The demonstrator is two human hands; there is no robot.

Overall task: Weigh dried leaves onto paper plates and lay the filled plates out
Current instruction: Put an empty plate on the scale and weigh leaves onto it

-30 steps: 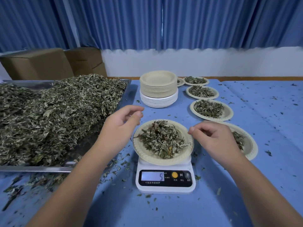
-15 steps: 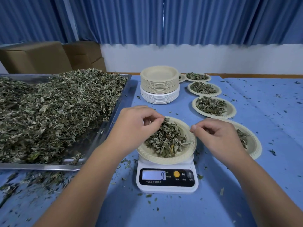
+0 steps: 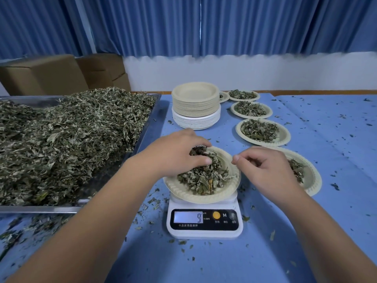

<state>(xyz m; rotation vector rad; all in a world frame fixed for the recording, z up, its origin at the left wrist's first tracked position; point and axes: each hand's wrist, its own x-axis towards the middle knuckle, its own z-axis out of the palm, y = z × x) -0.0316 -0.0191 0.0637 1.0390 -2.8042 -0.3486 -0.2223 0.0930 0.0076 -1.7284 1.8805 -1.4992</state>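
Two hands meet over one plate [image 3: 204, 198]; it sits on the scale [image 3: 204, 228], whose display reads 9. Left hand [image 3: 179, 154] reaches over the plate's far left side, fingers curled round a clump of leaves [image 3: 206, 178] at the top of the pile that fills the plate. Right hand [image 3: 267, 170] is at the plate's right rim, fingers curled in and thumb tip drawn toward the forefinger; whether it pinches anything I cannot tell.

Left of the scale lies a metal tray [image 3: 152, 119] with a big heap [image 3: 67, 144] of dried leaves; behind the scale stands a stack [image 3: 195, 105] of bare plates, tan ones on white ones. Right of the stack a row of filled plates [image 3: 284, 139] runs away from the viewer; the nearest is partly hidden behind the right hand, and one more peeks out from behind the stack. Loose bits of leaf dot the blue cloth [image 3: 318, 231]; boxes [image 3: 42, 74] stand beyond the tray, under a blue curtain [image 3: 244, 25].
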